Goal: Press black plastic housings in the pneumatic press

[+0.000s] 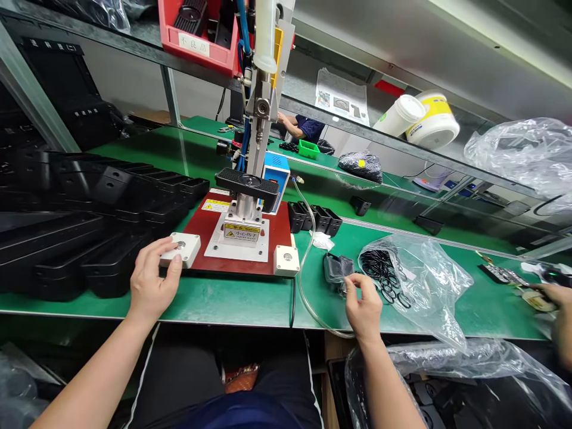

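Black part (248, 182), just one, topped the fixture (246, 208). My left hand (154, 283) spread at one of two button boxes (191, 249); my right hand (366, 305) pressed together, contents unclear.

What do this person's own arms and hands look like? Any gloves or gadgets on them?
Both the left hand and the right hand are bare, with no gloves. The forearms are uncovered too, with no watch, band or cable showing. Any sleeves are out of view; only a dark blue garment shows at the bottom.

Two bare forearms, reaching from near edge; left hand (154, 280), thumb and fingers parted; right hand (364, 302), fingertips pinched together.
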{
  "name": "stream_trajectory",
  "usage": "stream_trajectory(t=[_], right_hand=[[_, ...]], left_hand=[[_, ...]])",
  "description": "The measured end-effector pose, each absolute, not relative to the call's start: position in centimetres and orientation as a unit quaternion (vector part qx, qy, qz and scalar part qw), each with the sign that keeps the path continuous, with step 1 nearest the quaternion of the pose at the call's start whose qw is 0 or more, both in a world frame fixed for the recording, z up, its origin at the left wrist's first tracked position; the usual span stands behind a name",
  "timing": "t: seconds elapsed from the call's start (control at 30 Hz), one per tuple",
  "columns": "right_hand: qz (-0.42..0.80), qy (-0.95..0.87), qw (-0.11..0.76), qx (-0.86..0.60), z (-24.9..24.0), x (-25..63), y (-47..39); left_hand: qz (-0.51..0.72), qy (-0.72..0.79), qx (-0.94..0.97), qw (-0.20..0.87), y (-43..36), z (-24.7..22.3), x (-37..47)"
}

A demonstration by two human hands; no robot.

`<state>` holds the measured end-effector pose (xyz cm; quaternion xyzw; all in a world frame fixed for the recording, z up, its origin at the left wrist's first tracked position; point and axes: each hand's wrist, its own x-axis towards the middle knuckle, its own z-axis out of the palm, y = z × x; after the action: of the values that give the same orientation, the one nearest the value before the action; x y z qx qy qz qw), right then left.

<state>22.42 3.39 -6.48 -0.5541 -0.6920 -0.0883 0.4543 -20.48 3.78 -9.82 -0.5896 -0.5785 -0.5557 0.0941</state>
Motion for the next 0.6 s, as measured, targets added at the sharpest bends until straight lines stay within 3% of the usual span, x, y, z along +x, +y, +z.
stream_trajectory(t=[0.1,0.2,0.27,0.4,0.6], right_hand=[[-0.027,-0.596,0.577,-0.558,-4.7,22.1,2.9],[0.124,-0.461,0.722,-0.501,-2.6,22.5,2.2],[0.218,-0.41,0.75,-0.471,-1.6,23.2,1.6],[0.281,-0.397,0.675,-0.555,-1.9,25.1,0.6],[0.177,-0.575,0.406,-0.688,-5.9,27.5,2.2]], left_hand=[[-0.555,-0.578,-0.59,0.095,3.8,-9.9,-20.5],[-0.556,-0.578,-0.59,0.094,3.7,-9.8,-20.5],[-0.556,-0.578,-0.59,0.093,3.7,-9.6,-20.4],[-0.557,-0.576,-0.592,0.087,3.6,-9.5,-20.4],[-0.561,-0.577,-0.587,0.085,3.6,-9.6,-20.4]])
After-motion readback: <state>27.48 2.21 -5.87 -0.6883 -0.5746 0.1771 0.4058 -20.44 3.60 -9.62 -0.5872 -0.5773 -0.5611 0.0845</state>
